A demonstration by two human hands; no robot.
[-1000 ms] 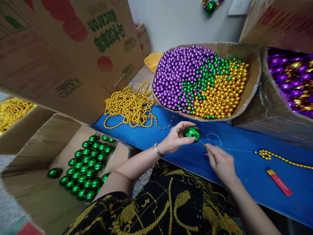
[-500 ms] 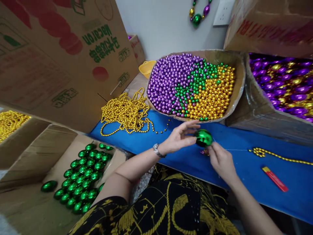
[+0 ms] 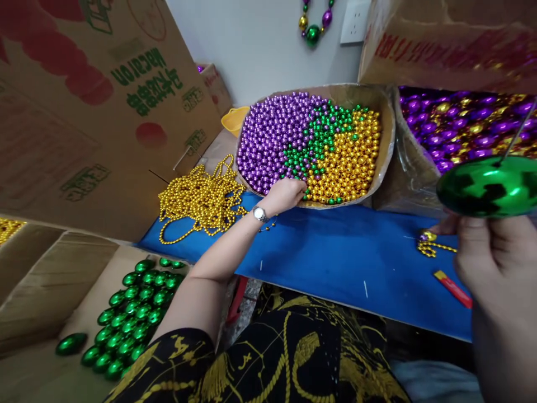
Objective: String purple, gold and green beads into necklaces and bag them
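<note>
In the head view, the left hand reaches over the near edge of a cardboard bin of purple, green and gold round beads; its fingers curl inward, tips hidden, so whether they pinch a bead cannot be told. The right hand is clamped at the underside of a large glossy green oval bead, a thin needle rising from its top. Left of the left hand lie gold bead strands; just left of the right hand, a red-and-yellow stick.
</note>
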